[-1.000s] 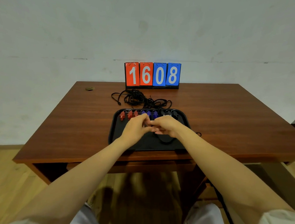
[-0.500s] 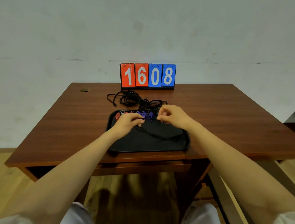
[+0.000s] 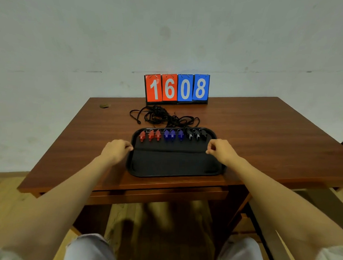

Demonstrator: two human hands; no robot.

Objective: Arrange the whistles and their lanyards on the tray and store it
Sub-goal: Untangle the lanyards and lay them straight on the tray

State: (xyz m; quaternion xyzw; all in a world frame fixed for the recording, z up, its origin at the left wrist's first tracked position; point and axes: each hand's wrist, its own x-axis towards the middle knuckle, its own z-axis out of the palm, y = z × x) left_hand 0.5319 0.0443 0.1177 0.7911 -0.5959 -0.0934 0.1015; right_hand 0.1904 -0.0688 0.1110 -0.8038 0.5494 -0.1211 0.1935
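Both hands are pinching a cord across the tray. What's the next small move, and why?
Probably lay the lanyard flat on the tray: the left hand and right hand pinch it taut just below the row of whistles.

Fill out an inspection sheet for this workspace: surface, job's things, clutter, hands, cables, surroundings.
Surface: brown wooden table, with a small round mark near its far left corner.
Job's things: black tray at the near edge. Along its far side, in one row, are three red whistles, three blue whistles and three black whistles. A stretched lanyard appears to run taut across the tray. Tangled lanyards lie on the table behind the tray.
Clutter: flip scoreboard reading 1608, at the far edge.
Hands: left hand and right hand each seem to pinch one end of the stretched lanyard, at the tray's sides.
Cables: nothing seen.
Surroundings: pale wall, wooden floor.
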